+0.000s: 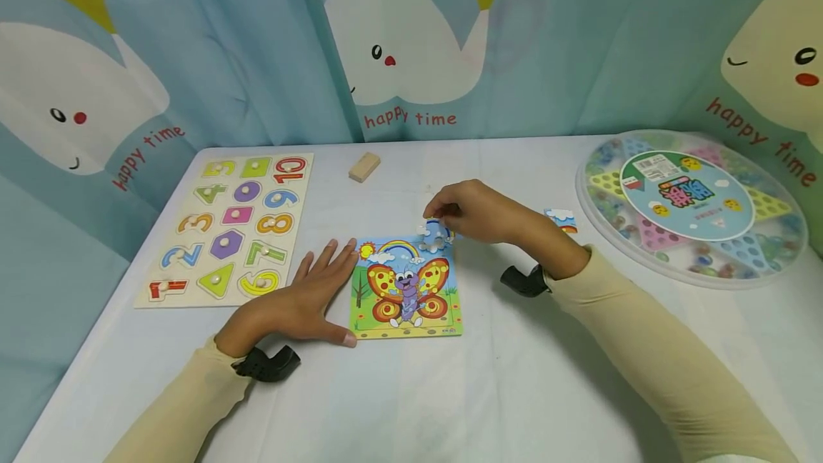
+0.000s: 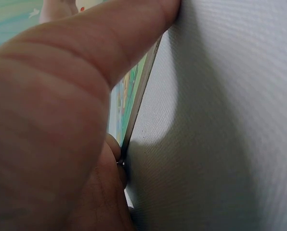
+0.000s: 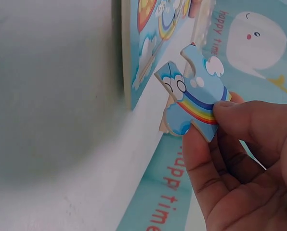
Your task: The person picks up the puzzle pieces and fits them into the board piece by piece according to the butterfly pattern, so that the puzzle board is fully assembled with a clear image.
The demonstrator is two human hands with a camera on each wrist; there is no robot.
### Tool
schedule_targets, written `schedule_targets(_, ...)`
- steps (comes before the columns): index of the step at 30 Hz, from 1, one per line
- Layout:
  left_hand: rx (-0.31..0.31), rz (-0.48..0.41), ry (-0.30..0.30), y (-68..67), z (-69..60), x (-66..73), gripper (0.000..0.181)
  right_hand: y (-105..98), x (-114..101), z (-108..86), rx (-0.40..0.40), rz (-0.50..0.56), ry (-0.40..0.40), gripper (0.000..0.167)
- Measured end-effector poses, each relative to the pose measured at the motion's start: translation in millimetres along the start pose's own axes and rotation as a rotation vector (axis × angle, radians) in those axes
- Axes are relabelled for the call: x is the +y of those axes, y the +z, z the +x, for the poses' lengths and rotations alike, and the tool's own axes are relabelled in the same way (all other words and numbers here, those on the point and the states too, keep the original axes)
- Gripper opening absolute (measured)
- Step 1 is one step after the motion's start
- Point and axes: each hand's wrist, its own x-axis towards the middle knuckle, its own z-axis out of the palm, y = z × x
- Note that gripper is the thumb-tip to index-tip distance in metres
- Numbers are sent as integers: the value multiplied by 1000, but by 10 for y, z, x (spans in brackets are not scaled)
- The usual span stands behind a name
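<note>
A butterfly jigsaw puzzle [image 1: 408, 291] lies flat on the white table, its thin edge visible in the left wrist view. My right hand [image 1: 479, 211] pinches a light-blue jigsaw piece [image 3: 196, 96] with a rainbow stripe between thumb and fingers. In the head view that piece is over the board's upper right corner; the right wrist view shows it raised and apart from the board. My left hand [image 1: 305, 302] rests at the board's left side with fingers spread, fingertips by the upper left edge and thumb by the lower left corner. Another jigsaw piece [image 1: 561, 220] lies beyond my right wrist.
A number-and-shape peg board [image 1: 298, 234] lies at the left, close to my left hand. A small wooden block [image 1: 364, 167] sits near the back edge. The round clear game box [image 1: 607, 234] at the right holds marbles. Behind the table hangs a blue whale-print curtain [image 1: 257, 56].
</note>
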Motion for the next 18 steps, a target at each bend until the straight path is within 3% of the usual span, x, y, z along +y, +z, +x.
schedule_targets(9, 1, 3, -3, 3, 0, 5, 125, 88, -112, 88, -33, -11, -47, 19)
schedule_targets(18, -8, 5, -4, -6, 3, 6, 124, 156, -166, 182, -71, -6, -32, 18)
